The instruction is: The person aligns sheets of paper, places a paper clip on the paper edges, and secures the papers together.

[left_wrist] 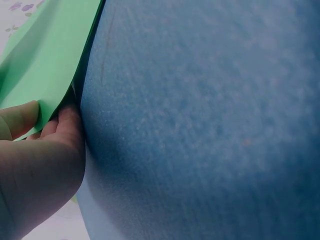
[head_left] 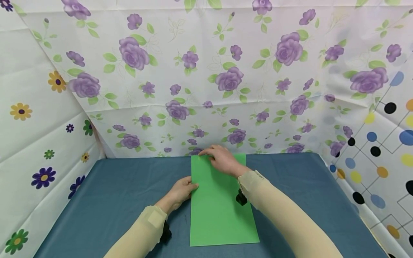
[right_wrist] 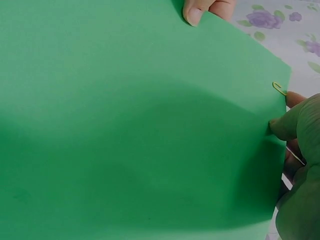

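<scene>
A green sheet of paper (head_left: 219, 211) lies lengthwise on the blue-covered table. A small yellow paper clip (right_wrist: 279, 88) sits on its far edge, near the left corner. My left hand (head_left: 180, 193) pinches the sheet's left edge, thumb on top and fingers underneath, as the left wrist view also shows. At the far edge, my right hand (head_left: 224, 160) holds the paper with the thumb on its face and other fingers behind the edge. One fingertip (right_wrist: 294, 99) of that hand touches or nearly touches the clip's outer end. The paper hides part of the fingers of both hands.
Blue cloth (head_left: 135, 190) covers the table around the sheet. A white flowered curtain (head_left: 206, 82) rises directly behind the table's far edge. Patterned sheets hang at the left (head_left: 29, 143) and right (head_left: 380, 157). Dark wrist cameras hang under both sleeves.
</scene>
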